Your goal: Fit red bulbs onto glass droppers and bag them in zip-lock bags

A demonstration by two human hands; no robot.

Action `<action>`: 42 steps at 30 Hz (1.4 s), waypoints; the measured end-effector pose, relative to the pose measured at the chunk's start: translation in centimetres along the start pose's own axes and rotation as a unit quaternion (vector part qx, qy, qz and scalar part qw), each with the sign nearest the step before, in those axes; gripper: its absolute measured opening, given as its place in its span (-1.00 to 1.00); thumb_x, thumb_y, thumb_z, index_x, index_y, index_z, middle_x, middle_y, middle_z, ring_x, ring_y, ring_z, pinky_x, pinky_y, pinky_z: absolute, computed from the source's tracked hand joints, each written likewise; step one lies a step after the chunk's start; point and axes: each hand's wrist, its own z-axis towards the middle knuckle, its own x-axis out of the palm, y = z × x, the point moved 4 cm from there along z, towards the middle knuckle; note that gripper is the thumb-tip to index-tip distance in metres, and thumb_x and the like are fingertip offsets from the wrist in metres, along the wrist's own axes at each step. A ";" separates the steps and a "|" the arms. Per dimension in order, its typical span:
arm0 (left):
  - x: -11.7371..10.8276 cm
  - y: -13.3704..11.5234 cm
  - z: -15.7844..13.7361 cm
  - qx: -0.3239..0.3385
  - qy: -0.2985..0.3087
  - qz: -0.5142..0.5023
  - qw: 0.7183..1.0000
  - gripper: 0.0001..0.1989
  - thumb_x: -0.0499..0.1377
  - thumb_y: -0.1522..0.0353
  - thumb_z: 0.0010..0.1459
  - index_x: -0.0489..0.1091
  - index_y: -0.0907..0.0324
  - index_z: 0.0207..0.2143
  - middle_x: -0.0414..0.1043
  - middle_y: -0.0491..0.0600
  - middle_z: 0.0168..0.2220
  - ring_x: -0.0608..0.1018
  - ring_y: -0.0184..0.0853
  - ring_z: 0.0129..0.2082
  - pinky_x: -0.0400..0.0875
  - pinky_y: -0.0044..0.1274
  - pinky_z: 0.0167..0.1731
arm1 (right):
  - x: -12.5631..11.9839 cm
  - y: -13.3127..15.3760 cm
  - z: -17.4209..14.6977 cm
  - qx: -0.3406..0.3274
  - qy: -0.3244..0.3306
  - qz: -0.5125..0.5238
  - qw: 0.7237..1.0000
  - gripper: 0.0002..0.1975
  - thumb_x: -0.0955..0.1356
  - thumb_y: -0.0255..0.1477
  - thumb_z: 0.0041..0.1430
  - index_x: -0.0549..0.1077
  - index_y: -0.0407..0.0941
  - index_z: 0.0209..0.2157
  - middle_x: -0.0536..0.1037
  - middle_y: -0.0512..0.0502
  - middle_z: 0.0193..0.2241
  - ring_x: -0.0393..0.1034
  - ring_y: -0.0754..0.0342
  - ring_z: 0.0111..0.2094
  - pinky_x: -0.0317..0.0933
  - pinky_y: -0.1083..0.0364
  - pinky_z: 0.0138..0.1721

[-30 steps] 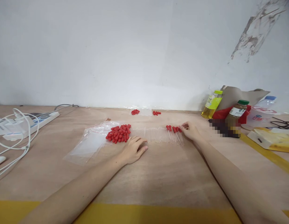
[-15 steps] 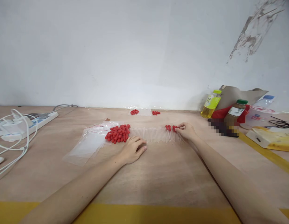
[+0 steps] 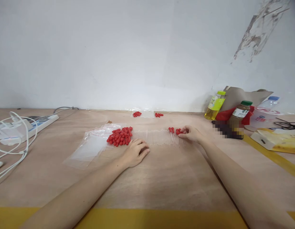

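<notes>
A row of thin clear tubes (image 3: 157, 137) lies side by side on the table, with red rubber bulbs (image 3: 171, 129) on a few at its right end. There my right hand (image 3: 190, 134) pinches a red-bulbed dropper (image 3: 178, 131) between thumb and fingers; the fingertips partly cover it. Resting on the table at the row's left end is my left hand (image 3: 136, 154), fingers loosely curved, thumb apart, holding nothing. Just beyond it sits a heap of loose red bulbs (image 3: 120, 136), which lies partly on flat clear zip bags (image 3: 90, 148).
Two small groups of red bulbs (image 3: 137, 114) lie on clear plastic by the wall. At left are a power strip (image 3: 48, 122) and white cables (image 3: 27, 140). On the right stand a yellow drink bottle (image 3: 214, 106), a green-capped bottle (image 3: 241, 113) and a yellow packet (image 3: 278, 141).
My right hand has shifted slightly at the row's right end, its thumb now lower beside the red bulbs. The left hand has stayed in place.
</notes>
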 end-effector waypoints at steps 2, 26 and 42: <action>0.0 0.0 0.0 0.001 -0.001 0.000 1.000 -0.83 0.02 0.31 0.16 0.36 0.13 -0.29 0.37 -0.05 -0.27 0.38 -0.27 -0.21 0.19 -0.41 -0.21 | -0.2 0.5 -0.3 0.010 0.011 0.004 1.000 -0.80 0.42 -0.38 -0.27 0.37 -0.16 -0.54 0.40 0.04 -0.61 0.22 0.22 -0.59 0.07 0.24 -0.58; 0.0 -0.1 0.0 -0.003 -0.002 0.005 1.000 -0.83 0.01 0.30 0.16 0.36 0.13 -0.28 0.37 -0.03 -0.26 0.38 -0.26 -0.20 0.21 -0.39 -0.20 | -1.1 -2.0 0.5 0.155 -0.204 -0.031 0.966 -0.72 0.36 -0.30 -0.19 0.44 -0.20 -0.43 0.49 -0.18 -0.51 0.37 0.01 -0.48 0.17 0.13 -0.52; -0.1 -0.2 0.0 -0.003 -0.002 0.006 1.000 -0.83 0.02 0.31 0.15 0.37 0.13 -0.28 0.37 -0.03 -0.26 0.38 -0.26 -0.20 0.22 -0.39 -0.20 | -0.8 -2.7 0.6 0.127 -0.171 -0.002 0.977 -0.78 0.34 -0.36 -0.14 0.41 -0.20 -0.41 0.47 -0.11 -0.61 0.34 0.08 -0.59 0.15 0.15 -0.57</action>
